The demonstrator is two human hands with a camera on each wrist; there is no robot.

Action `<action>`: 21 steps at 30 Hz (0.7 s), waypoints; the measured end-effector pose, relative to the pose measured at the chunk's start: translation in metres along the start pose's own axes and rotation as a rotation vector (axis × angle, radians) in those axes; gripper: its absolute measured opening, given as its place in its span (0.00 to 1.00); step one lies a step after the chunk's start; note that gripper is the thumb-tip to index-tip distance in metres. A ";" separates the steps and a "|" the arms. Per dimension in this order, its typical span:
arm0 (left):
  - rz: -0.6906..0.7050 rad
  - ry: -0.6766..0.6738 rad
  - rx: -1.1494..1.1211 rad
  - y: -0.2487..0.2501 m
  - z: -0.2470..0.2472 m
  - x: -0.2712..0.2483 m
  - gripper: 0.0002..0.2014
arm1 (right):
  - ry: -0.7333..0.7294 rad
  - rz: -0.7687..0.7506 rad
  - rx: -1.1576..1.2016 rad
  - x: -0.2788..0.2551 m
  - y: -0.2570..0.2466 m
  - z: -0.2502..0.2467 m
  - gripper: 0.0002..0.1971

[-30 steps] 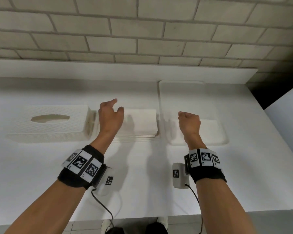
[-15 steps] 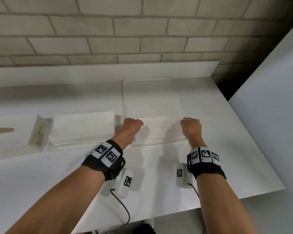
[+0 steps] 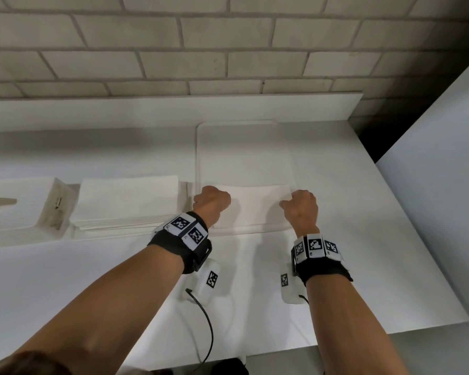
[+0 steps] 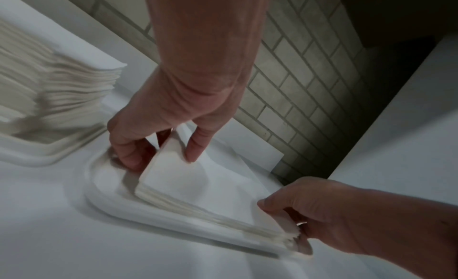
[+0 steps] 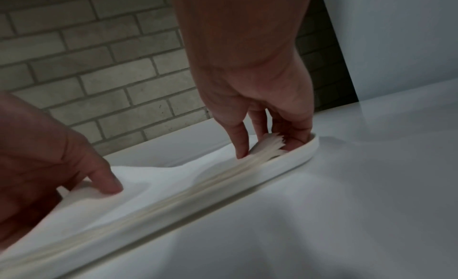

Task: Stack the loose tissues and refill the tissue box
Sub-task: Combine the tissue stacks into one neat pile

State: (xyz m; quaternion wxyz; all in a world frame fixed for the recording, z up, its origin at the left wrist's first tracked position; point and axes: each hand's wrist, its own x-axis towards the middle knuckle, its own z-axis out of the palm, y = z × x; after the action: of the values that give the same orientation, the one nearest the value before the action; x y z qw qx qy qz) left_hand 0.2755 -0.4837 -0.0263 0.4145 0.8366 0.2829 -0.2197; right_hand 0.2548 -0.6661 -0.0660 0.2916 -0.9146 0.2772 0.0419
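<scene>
A thin pile of loose white tissues (image 3: 255,205) lies at the near end of a white tray (image 3: 244,147). My left hand (image 3: 211,201) pinches the pile's left end, thumb on top and fingers curled beneath (image 4: 161,156). At the other end my right hand (image 3: 299,205) pinches it the same way, and the tissue edges there fan upward (image 5: 262,148). Both ends are raised slightly off the tray rim (image 5: 297,156). To the left stands a taller stack of tissues (image 3: 127,201), with the white tissue box (image 3: 11,209) beyond it.
A grey brick wall and a white ledge (image 3: 173,109) run along the back of the white table. A white panel (image 3: 444,185) stands at the right, past the table's edge. The near table surface (image 3: 92,266) is bare.
My left hand left the tall stack and moved right to the tray pile's left end. My right hand came down onto its right end. Both now pinch the pile.
</scene>
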 end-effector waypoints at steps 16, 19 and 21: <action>0.297 -0.360 -0.657 0.020 -0.037 -0.055 0.14 | -0.060 0.274 0.758 -0.015 0.001 -0.021 0.27; 0.423 -0.431 -0.715 0.020 -0.068 -0.079 0.14 | -0.281 0.308 1.104 -0.031 -0.007 -0.032 0.36; 0.447 -0.424 -0.746 0.010 -0.092 -0.083 0.13 | -0.411 0.308 1.339 -0.044 -0.017 -0.039 0.37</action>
State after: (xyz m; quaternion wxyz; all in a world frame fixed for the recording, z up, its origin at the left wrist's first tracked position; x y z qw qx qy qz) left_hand 0.2322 -0.4378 0.0811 0.7718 0.6079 0.0652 -0.1744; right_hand 0.2231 -0.6549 -0.0145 0.8273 -0.4634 0.3085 0.0750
